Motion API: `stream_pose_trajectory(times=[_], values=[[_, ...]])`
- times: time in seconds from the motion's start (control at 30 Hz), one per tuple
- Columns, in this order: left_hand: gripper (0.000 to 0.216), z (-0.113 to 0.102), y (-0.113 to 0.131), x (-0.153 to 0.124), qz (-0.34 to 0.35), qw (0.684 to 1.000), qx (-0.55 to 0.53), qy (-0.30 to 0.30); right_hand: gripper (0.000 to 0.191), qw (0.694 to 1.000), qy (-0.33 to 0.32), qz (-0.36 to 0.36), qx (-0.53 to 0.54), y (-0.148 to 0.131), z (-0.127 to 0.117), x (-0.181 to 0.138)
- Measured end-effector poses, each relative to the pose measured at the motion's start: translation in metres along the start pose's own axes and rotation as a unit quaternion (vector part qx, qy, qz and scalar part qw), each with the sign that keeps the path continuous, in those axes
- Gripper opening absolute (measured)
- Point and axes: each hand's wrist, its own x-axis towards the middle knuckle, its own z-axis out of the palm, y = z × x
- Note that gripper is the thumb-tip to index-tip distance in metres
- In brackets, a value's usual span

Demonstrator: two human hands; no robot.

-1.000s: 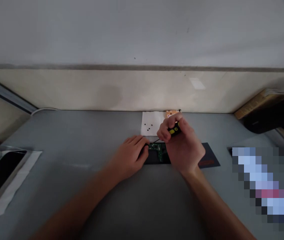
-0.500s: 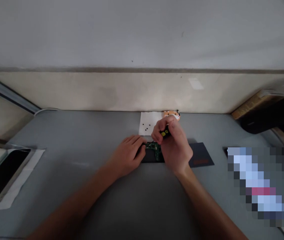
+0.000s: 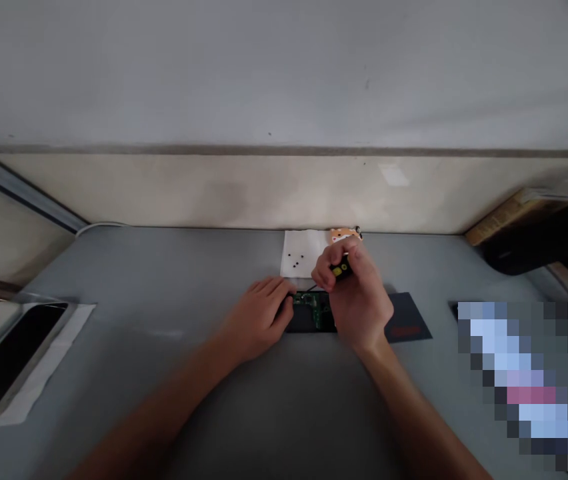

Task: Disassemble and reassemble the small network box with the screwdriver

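Note:
My right hand [image 3: 359,297] is closed round the black and yellow handle of a screwdriver [image 3: 343,267]. Its thin shaft slants down to the left, toward the far left part of a green circuit board [image 3: 317,312]. The board sits in a flat black housing [image 3: 300,320] on the grey table. With fingers bent, my left hand [image 3: 261,317] grips the left end of this housing and hides it. Behind the hands lies white paper [image 3: 290,270] with several tiny dark pieces, perhaps screws. The screwdriver's tip is too small to make out.
A dark flat sheet [image 3: 409,317] with reddish marking lies right of the housing. An orange and white animal-face item [image 3: 347,233] is by the wall. At left is a black phone-like slab [image 3: 14,363] on white paper; at right, a blurred-out item [image 3: 524,380] and a thick book [image 3: 514,213].
My right hand and the screwdriver have shifted slightly right, and more of the shaft shows. The whole view has dropped a little. My left hand keeps its place on the housing.

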Motion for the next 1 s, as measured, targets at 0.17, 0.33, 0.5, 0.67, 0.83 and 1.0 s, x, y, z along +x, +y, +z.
stream_pose_trajectory(times=[0.17, 0.33, 0.5, 0.67, 0.83, 1.0], values=[[0.02, -0.0005, -0.0009, 0.0002, -0.001, 1.0, 0.0, 0.0, 0.028, 1.0, -0.015, -0.003, -0.008, 0.0012, -0.0012, 0.0003], [0.02, -0.0008, -0.0009, 0.0005, 0.006, 1.0, 0.002, 0.007, 0.028, 1.0, -0.003, 0.007, 0.013, -0.0009, -0.0014, 0.0018], [0.02, -0.0005, -0.0009, -0.0002, -0.003, 1.0, 0.005, 0.002, 0.031, 1.0, -0.004, 0.016, -0.001, -0.005, -0.0006, 0.0035], [0.021, 0.0007, -0.0023, -0.0003, 0.0, 1.0, -0.002, -0.001, 0.033, 0.999, 0.001, 0.008, -0.035, -0.0059, 0.0004, 0.0017], [0.021, 0.0013, -0.0033, 0.0001, -0.007, 1.0, -0.007, -0.005, 0.029, 1.0, -0.023, 0.012, -0.015, -0.0014, -0.0014, 0.0], [0.022, 0.0003, -0.003, 0.0011, -0.008, 1.0, -0.011, -0.006, 0.035, 0.999, 0.002, 0.006, -0.048, -0.0008, -0.0016, 0.0021]])
